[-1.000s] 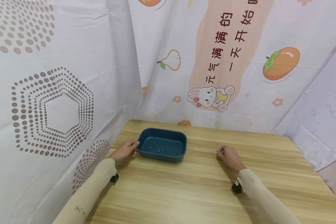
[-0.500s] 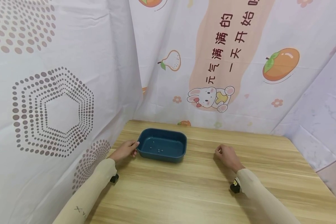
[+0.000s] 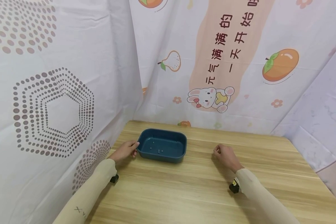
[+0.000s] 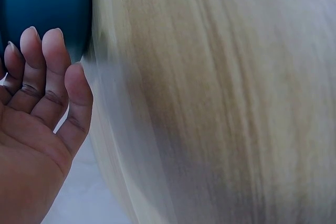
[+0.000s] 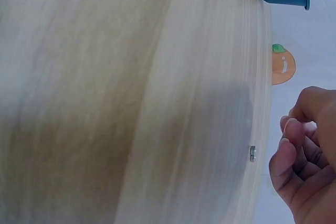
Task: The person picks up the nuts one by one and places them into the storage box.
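A dark blue rectangular tray (image 3: pixel 161 158) stands on the wooden table, with several tiny metal nuts (image 3: pixel 158 151) scattered on its floor. My left hand (image 3: pixel 125 151) holds the tray's left end, thumb at the rim; its other fingers (image 4: pixel 55 51) lie against the outer wall in the left wrist view. Right of the tray, my right hand (image 3: pixel 226 155) is low over the table, fingers curled and thumb near the index finger. I cannot tell whether something is pinched there. Two small metal pieces like nuts (image 5: pixel 252 153) sit side by side on the table near these fingertips in the right wrist view.
The light wooden table (image 3: pixel 168 193) runs back to a printed fabric curtain (image 3: pixel 162 105). Another white curtain (image 3: pixel 109 77) hangs close along the left arm. A pale marbled surface (image 3: pixel 322 140) lies beyond the table's right edge. Each wrist wears a small black camera (image 3: pixel 234 186).
My right hand has shifted slightly left, and a small grey bit earlier seen at its fingertips no longer shows in the head view. The left hand and tray stay put.
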Action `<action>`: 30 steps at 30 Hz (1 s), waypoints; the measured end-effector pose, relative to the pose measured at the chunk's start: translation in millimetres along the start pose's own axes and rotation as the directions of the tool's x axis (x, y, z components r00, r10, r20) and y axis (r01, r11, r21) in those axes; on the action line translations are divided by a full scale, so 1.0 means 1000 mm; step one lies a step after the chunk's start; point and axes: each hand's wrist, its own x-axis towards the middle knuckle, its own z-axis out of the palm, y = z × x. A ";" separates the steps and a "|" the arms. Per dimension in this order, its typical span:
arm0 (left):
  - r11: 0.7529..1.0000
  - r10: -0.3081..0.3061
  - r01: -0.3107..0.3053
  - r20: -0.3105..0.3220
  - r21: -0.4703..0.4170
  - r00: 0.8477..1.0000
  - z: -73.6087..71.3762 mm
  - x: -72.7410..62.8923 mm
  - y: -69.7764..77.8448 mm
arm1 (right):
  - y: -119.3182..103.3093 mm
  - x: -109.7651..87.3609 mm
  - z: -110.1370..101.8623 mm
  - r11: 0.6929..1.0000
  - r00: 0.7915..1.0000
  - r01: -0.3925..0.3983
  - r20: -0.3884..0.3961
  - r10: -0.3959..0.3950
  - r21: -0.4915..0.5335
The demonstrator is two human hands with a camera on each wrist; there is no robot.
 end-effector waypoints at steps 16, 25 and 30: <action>1.000 0.005 -0.005 -0.005 0.003 1.000 0.000 0.002 -0.004 | -0.011 0.006 0.002 0.998 0.998 0.062 -0.031 -0.061 0.008; 1.000 -0.001 0.001 -0.005 0.009 1.000 0.001 0.000 0.000 | -0.018 0.007 0.003 0.997 0.997 0.076 -0.027 -0.076 0.023; 1.000 0.000 0.000 -0.009 0.005 1.000 0.000 -0.001 0.000 | -0.025 0.010 0.005 0.997 0.997 0.074 -0.024 -0.073 0.017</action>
